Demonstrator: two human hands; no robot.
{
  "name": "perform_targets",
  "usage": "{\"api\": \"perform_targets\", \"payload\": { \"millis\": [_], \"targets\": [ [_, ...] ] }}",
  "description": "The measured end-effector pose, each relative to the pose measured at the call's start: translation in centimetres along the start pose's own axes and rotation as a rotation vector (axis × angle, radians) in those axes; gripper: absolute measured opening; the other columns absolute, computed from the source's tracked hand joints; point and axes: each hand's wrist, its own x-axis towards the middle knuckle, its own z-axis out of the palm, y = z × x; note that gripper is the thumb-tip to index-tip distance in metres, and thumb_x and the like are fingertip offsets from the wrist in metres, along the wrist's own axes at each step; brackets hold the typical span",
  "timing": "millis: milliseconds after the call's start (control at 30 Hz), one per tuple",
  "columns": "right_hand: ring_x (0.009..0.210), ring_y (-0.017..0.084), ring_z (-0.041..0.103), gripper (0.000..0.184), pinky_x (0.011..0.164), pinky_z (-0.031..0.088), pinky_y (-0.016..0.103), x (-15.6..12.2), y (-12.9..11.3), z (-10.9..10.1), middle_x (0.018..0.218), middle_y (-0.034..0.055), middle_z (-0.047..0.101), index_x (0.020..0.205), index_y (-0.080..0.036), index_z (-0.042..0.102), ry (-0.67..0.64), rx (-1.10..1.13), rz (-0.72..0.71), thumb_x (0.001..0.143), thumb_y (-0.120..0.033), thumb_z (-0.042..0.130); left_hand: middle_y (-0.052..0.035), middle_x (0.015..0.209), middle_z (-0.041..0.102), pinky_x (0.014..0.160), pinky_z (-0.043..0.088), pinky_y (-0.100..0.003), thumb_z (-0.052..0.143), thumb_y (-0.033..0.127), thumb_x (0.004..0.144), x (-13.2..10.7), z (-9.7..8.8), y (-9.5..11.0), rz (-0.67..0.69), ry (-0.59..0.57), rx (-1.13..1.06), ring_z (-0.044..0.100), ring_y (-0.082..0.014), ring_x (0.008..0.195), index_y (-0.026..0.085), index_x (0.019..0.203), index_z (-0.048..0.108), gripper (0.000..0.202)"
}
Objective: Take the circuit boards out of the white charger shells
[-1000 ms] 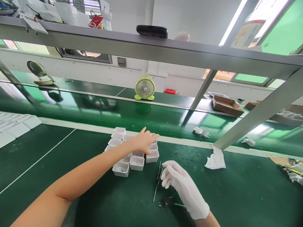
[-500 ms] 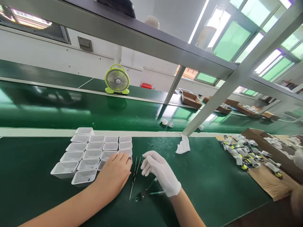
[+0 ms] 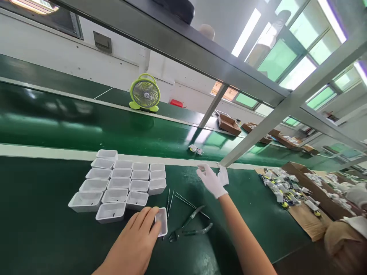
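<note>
My bare left hand grips a small white plastic box, thumb and fingers on its sides, tilted over the green tabletop. To its upper left stand rows of similar white boxes, several with a tiny dark speck inside. My right hand, in a white glove, is raised near the table's back strip, fingers loosely bent and apart with nothing visible in them. Just beside it a crumpled white cloth lies at the foot of the metal post. Between my hands are cutting pliers with dark green handles and thin metal tweezers.
On the right, white and yellow parts lie piled on flattened cardboard, beside an open carton. A slanted metal post rises from the back strip. A green fan stands behind. Another person's sleeve shows at far right.
My left hand has drawn one white box out of the front right of the rows, towards me. My right hand has moved up and away from the pliers, towards the cloth.
</note>
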Motion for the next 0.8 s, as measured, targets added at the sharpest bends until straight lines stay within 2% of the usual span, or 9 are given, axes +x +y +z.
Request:
{"api": "perform_targets", "payload": {
  "millis": [100, 200, 333, 433, 500, 567, 700, 800],
  "targets": [
    [0.119, 0.025, 0.059, 0.043, 0.108, 0.044, 0.049, 3.7, 0.8, 0.7, 0.144, 0.0149, 0.049, 0.139, -0.015, 0.047, 0.088, -0.25, -0.017, 0.096, -0.02, 0.055, -0.0072, 0.143, 0.057, 0.087, 0.062, -0.042, 0.045, 0.021, 0.09, -0.2, 0.6, 0.2, -0.007, 0.105, -0.101, 0.06, -0.0338, 0.123, 0.027, 0.124, 0.065, 0.04],
    [0.131, 0.031, 0.05, 0.051, 0.105, 0.047, 0.052, 7.3, 0.3, 1.4, 0.153, 0.0135, 0.038, 0.145, -0.021, 0.044, 0.121, -0.463, -0.061, 0.097, -0.024, 0.061, -0.0097, 0.145, 0.056, 0.078, 0.065, -0.037, 0.049, 0.031, 0.092, -0.3, 1.8, 0.3, -0.018, 0.188, -0.181, 0.065, -0.0333, 0.119, 0.026, 0.129, 0.063, 0.04],
    [0.122, 0.028, 0.056, 0.038, 0.101, 0.051, 0.051, 11.1, -1.7, 2.5, 0.14, 0.0111, 0.053, 0.132, -0.019, 0.056, 0.081, -0.67, -0.124, 0.097, -0.03, 0.063, -0.0153, 0.144, 0.056, 0.066, 0.065, -0.031, 0.044, 0.026, 0.094, -0.5, 3.0, 0.2, -0.027, 0.203, -0.245, 0.07, -0.0335, 0.112, 0.024, 0.137, 0.057, 0.045],
    [0.114, 0.024, 0.061, 0.028, 0.097, 0.053, 0.047, 12.5, -3.4, 2.6, 0.126, 0.0096, 0.061, 0.12, -0.016, 0.062, 0.066, -0.749, -0.153, 0.098, -0.033, 0.062, -0.0178, 0.149, 0.052, 0.067, 0.066, -0.034, 0.04, 0.025, 0.096, -0.6, 3.2, 0.0, -0.059, 0.173, -0.255, 0.069, -0.035, 0.114, 0.022, 0.137, 0.055, 0.044],
    [0.108, 0.022, 0.063, 0.027, 0.094, 0.054, 0.045, 12.5, -4.3, 1.5, 0.12, 0.0087, 0.064, 0.116, -0.015, 0.064, 0.067, -0.776, -0.174, 0.098, -0.035, 0.061, -0.018, 0.148, 0.052, 0.071, 0.067, -0.037, 0.04, 0.024, 0.097, -0.5, 2.9, -0.1, -0.053, 0.147, -0.252, 0.068, -0.0359, 0.115, 0.021, 0.137, 0.053, 0.043],
    [0.099, 0.02, 0.065, 0.026, 0.088, 0.055, 0.041, 11.8, -4.7, -0.6, 0.111, 0.0069, 0.066, 0.11, -0.015, 0.064, 0.07, -0.8, -0.185, 0.099, -0.038, 0.059, -0.0174, 0.146, 0.054, 0.077, 0.066, -0.039, 0.041, 0.021, 0.096, -0.4, 2.2, -0.1, -0.045, 0.123, -0.255, 0.067, -0.036, 0.117, 0.019, 0.138, 0.051, 0.044],
    [0.078, 0.016, 0.062, 0.028, 0.073, 0.051, 0.031, 8.7, -4.8, -4.9, 0.084, 0.0019, 0.064, 0.09, -0.015, 0.064, 0.078, -0.876, -0.172, 0.101, -0.039, 0.052, -0.0176, 0.141, 0.056, 0.088, 0.063, -0.043, 0.043, 0.013, 0.092, 0.1, 0.2, 0.5, -0.121, 0.088, -0.318, 0.065, -0.0342, 0.118, 0.018, 0.134, 0.051, 0.043],
    [0.073, 0.018, 0.058, 0.032, 0.066, 0.042, 0.029, 5.7, -4.7, -5.3, 0.072, 0.003, 0.061, 0.073, -0.018, 0.06, 0.051, -0.92, -0.157, 0.098, -0.032, 0.047, -0.0167, 0.139, 0.055, 0.094, 0.06, -0.044, 0.045, 0.011, 0.092, 0.4, -1.0, 0.7, -0.156, 0.056, -0.425, 0.062, -0.0333, 0.121, 0.019, 0.131, 0.051, 0.04]
  ]
}}
